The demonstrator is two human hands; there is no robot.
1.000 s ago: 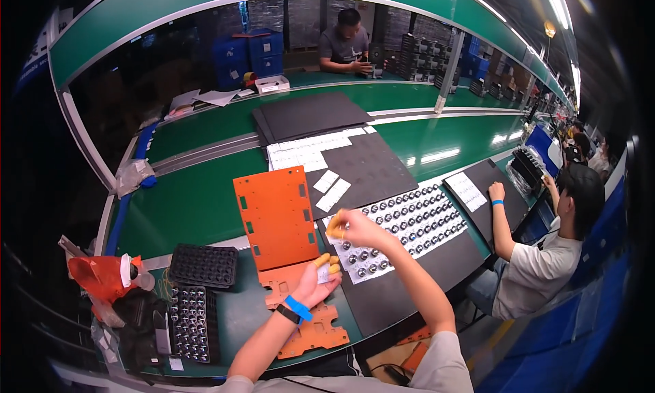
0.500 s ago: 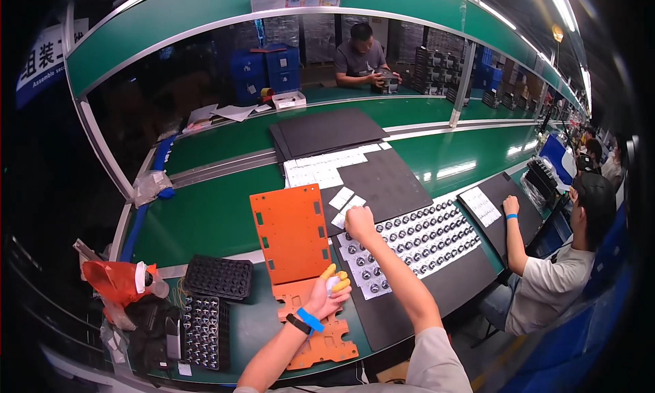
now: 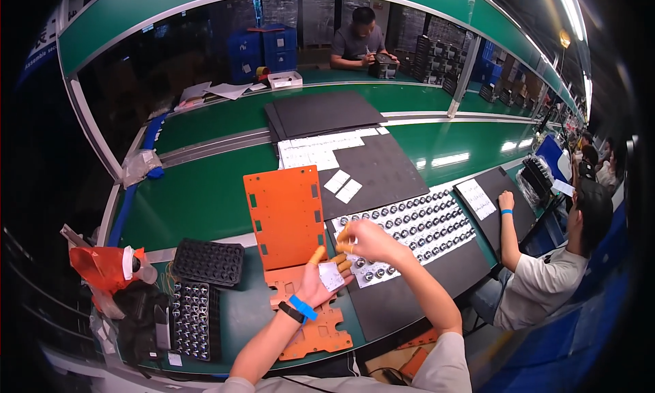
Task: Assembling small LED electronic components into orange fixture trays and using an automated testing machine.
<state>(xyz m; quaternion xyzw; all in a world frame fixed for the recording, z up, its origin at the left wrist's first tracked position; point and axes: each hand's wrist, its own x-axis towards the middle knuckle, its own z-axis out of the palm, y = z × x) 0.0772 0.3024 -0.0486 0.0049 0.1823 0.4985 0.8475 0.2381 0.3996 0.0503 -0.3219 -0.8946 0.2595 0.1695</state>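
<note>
Long green benches (image 3: 191, 195), component trays (image 3: 208, 262) and co-workers (image 3: 546, 290) mark a factory.

A long green table (image 3: 198, 202) stretches across the room, with reflected light (image 3: 450, 159) streaking its surface between two and three o'clock. A metal-edged green panel (image 3: 170, 21) spans overhead from ten to one o'clock, and a pale metal post (image 3: 465, 72) stands near two. Blue bins (image 3: 278, 50) sit beyond at eleven. Ceiling lights (image 3: 572, 11) glow at two o'clock; the room is dim at ten.
</note>
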